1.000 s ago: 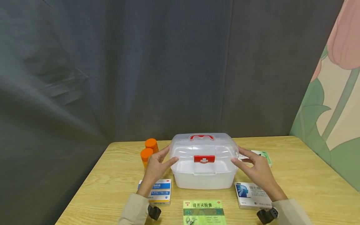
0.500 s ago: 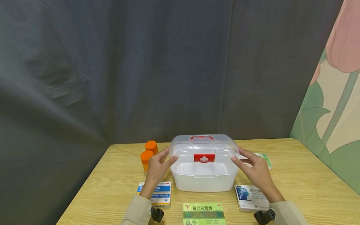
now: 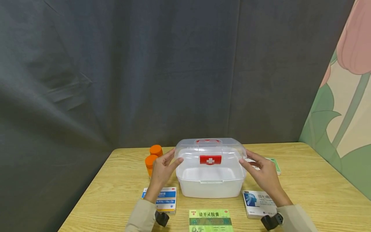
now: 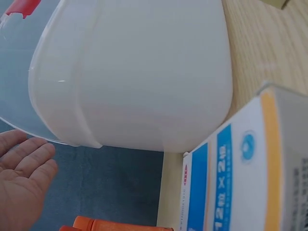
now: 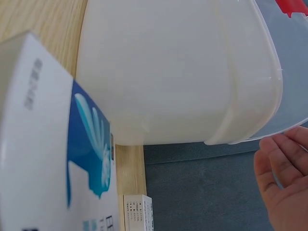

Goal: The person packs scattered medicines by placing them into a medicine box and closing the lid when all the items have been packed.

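Note:
A translucent first-aid box (image 3: 210, 190) stands mid-table, its clear lid (image 3: 188, 151) raised at the front, with a gap above the base's rim. The lid carries a red latch (image 3: 210, 159) with a white cross and a red handle. My left hand (image 3: 162, 169) holds the lid's left end, thumb on the front and fingers farther back. At the opposite end, my right hand (image 3: 263, 172) holds the lid the same way. In the wrist views, the left fingers (image 4: 36, 156) and right fingers (image 5: 284, 151) lie along the lid's edge. No contents are visible in the box.
Two orange-capped bottles (image 3: 151, 161) stand left of the box. A blue-and-white medicine box (image 3: 166, 201) lies front left, a green one (image 3: 210, 222) front centre, and a white one (image 3: 258, 206) front right. Another green-and-white box (image 3: 275, 166) is partly hidden behind the right hand.
The lid's front edge and red latch have tilted upward, widening the gap over the base. Both hands have risen slightly with it; the base and medicine boxes stay put.

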{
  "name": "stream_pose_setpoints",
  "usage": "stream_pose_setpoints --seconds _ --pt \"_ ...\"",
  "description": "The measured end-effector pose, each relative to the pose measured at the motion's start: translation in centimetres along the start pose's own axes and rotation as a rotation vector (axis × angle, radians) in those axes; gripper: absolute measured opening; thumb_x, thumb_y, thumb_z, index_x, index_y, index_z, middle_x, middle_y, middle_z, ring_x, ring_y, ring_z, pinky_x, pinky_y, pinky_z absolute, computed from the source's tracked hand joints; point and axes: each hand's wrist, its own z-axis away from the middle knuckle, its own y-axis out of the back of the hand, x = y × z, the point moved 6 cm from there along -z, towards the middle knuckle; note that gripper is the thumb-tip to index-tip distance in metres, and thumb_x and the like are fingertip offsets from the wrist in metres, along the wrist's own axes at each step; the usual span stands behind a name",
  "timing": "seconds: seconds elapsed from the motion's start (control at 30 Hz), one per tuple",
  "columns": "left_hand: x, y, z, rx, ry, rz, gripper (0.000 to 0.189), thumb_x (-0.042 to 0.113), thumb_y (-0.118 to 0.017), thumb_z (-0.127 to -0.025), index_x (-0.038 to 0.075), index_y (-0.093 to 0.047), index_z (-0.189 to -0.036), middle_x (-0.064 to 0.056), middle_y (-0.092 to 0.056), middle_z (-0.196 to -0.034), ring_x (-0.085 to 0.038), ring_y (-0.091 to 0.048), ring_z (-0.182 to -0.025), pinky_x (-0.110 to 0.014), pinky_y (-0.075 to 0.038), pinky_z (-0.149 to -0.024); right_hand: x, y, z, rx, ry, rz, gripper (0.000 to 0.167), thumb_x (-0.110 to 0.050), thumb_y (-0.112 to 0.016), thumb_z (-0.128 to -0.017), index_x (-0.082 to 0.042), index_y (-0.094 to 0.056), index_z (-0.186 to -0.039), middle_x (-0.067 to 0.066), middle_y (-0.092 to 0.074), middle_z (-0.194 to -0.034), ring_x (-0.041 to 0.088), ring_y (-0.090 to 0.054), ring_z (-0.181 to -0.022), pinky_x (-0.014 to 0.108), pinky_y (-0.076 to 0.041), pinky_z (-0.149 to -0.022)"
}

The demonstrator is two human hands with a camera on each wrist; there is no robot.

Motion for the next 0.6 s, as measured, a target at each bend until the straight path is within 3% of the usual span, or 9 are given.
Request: stream_pose_setpoints --seconds 0.43,0.6 --pt "0.34 0.25 -0.40 0.002 0.012 0.024 0.056 0.034 -0.079 -0.082 0.009 -0.063 -0.130 -0.009 -0.060 -0.130 -0.025 -0.057 -0.119 -0.037 -0.046 -0.095 0.38 -0.22 -0.24 0.037 0.030 -0.050 0.045 -0.018 -0.065 -0.094 0.002 -0.055 -0.133 0.021 -0.058 -0.129 0.035 -0.057 -0.111 0.005 -0.040 -0.081" --pt "0.44 0.26 -0.40 0.004 0.003 0.025 0.058 0.032 -0.078 -0.083 0.004 -0.061 -0.130 -0.013 -0.058 -0.132 -0.029 -0.056 -0.119 -0.039 -0.047 -0.094 0.44 -0.46 -0.33 0.035 0.041 -0.076 0.049 -0.018 -0.063 -0.095 -0.004 -0.050 -0.140 0.017 -0.054 -0.136 0.005 -0.055 -0.113 0.007 -0.041 -0.083"
